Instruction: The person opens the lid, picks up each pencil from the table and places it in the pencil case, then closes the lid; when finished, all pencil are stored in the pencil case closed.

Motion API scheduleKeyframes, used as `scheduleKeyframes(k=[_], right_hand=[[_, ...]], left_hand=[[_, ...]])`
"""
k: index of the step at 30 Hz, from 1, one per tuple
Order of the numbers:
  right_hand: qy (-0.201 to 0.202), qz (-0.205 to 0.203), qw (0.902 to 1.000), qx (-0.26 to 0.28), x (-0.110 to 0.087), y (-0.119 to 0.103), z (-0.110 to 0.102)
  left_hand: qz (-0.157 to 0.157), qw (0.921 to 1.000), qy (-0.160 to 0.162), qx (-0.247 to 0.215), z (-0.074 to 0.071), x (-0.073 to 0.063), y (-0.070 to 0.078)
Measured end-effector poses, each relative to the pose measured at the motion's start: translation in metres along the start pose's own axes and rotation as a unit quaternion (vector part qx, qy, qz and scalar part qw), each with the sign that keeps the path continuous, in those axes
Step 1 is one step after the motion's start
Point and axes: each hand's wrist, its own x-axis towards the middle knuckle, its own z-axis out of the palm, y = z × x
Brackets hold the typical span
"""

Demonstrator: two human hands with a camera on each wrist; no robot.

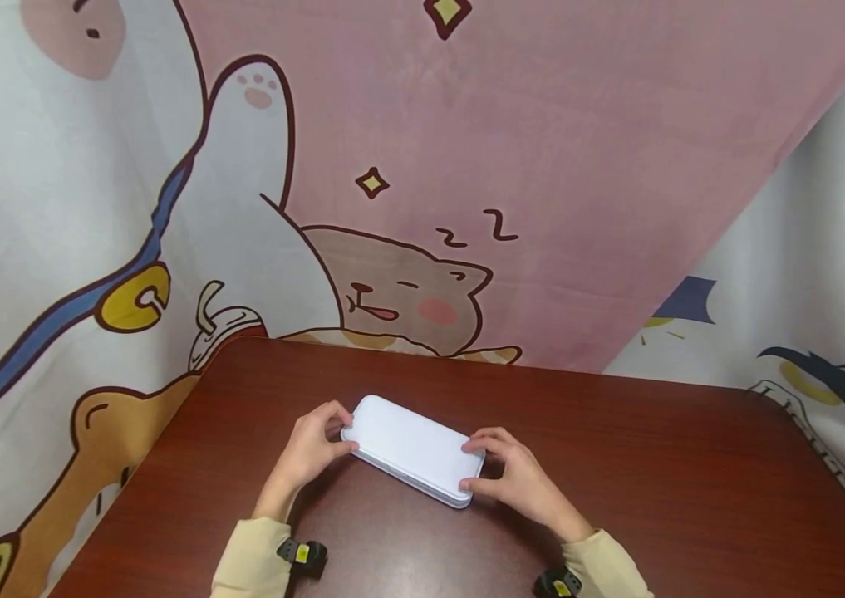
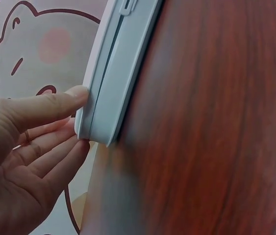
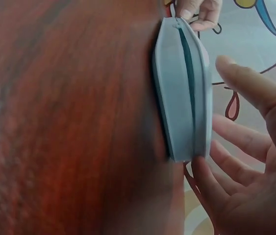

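A flat white case (image 1: 410,444) with rounded corners lies on the table, turned slightly at an angle. My left hand (image 1: 308,448) pinches its left end, thumb on the lid's front edge and fingers round the end. At the right end is my right hand (image 1: 518,477). In the right wrist view its fingertips (image 3: 201,169) touch the case's end, while the thumb (image 3: 226,68) stands slightly off the lid. A narrow dark gap shows along the seam between lid and base. The left wrist view catches a small clasp (image 2: 127,7) on the front side.
The case rests on a dark reddish-brown wooden table (image 1: 639,482). Behind it hangs a cloth (image 1: 579,166) printed with cartoon cats, in pink and white. Each wrist wears a black strap with a small device (image 1: 307,555) over a cream sleeve (image 1: 250,561).
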Motion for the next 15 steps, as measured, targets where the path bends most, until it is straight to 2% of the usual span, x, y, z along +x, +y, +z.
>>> scheduleKeyframes(k=[4, 7, 11, 15], right_hand=[[0.004, 0.013, 0.9993, -0.035, 0.002, -0.001, 0.002], [0.015, 0.045, 0.9985, -0.029, 0.006, 0.001, 0.003], [0.059, 0.103, 0.9928, -0.016, 0.01, 0.005, 0.004], [0.096, 0.122, 0.9876, -0.018, 0.013, 0.01, 0.003]], left_hand=[[0.006, 0.9998, 0.013, 0.015, 0.002, -0.001, 0.003], [0.008, 0.9994, 0.02, 0.027, 0.004, 0.0, 0.004], [0.016, 0.9986, 0.029, 0.041, 0.006, 0.0, 0.005], [0.029, 0.998, 0.036, 0.044, 0.008, 0.0, 0.007]])
